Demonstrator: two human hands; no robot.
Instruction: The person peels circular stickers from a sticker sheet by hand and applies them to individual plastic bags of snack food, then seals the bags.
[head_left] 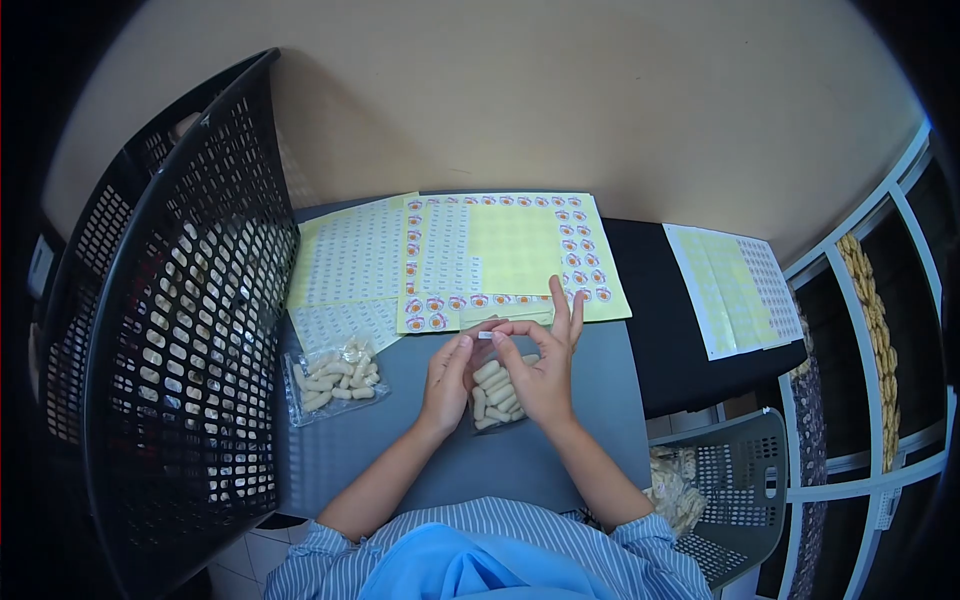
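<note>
A clear plastic bag (497, 393) of pale, finger-shaped pieces lies on the grey table under my hands. My left hand (447, 385) is closed at the upper left of this bag, its thumb pointing up and its other fingers mostly hidden behind. Between my two thumbs shows a small white label (487, 335). My right hand (545, 378) pinches at the label's right side with thumb and forefinger, other fingers raised and spread. Whether the label touches the bag cannot be made out. To the left lies another filled plastic bag (338, 377).
Sticker sheets (515, 245) lie across the back of the grey table (375, 465). A tall dark crate (190, 300) stands at the left. On a black surface (650, 300) rests another sheet (735, 290). At lower right are a crate (765, 490) with bags and a metal rack (860, 380).
</note>
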